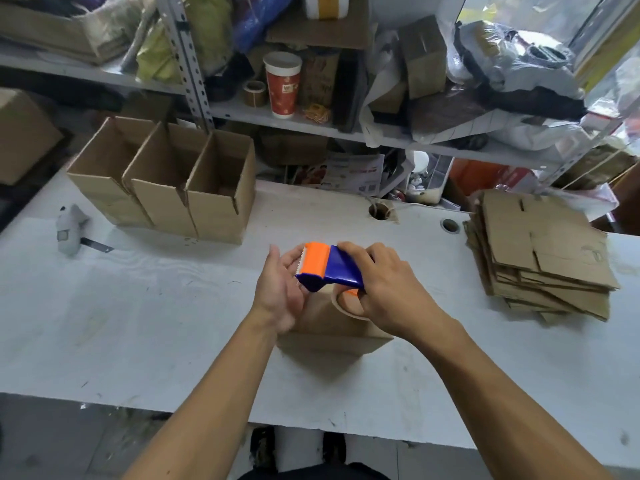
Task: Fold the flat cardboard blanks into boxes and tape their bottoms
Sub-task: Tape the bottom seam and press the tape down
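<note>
1. A folded cardboard box (332,329) stands on the white counter (138,306) right under both hands, its closed side turned up; most of it is hidden by the hands and forearms.
2. Above that box is a blue and orange tape dispenser (327,268), toothed orange end toward the left hand, with a roll of brown tape (348,304) underneath it.
3. The right hand (388,289) grips the dispenser from above, fingers curled over the blue body and round the roll; the forearm reaches in from the lower right.
4. The left hand (280,289) is open, palm facing right, fingers nearly straight and raised by the orange end; whether the fingertips touch it cannot be told. Its forearm comes in from the lower left.
5. No writing on the dispenser or boxes can be read.
6. Right of the right hand, well apart, lies a stack of flat cardboard blanks (543,261).
7. Beyond and left of the left hand stand three open boxes (166,185) in a row, touching side by side.
8. Far left of the left hand lies a grey knife-like tool (71,230).
9. Beyond the hands, on the shelf (277,121), stands a red paper cup (282,84) with a white lid; its print is too small to read.
</note>
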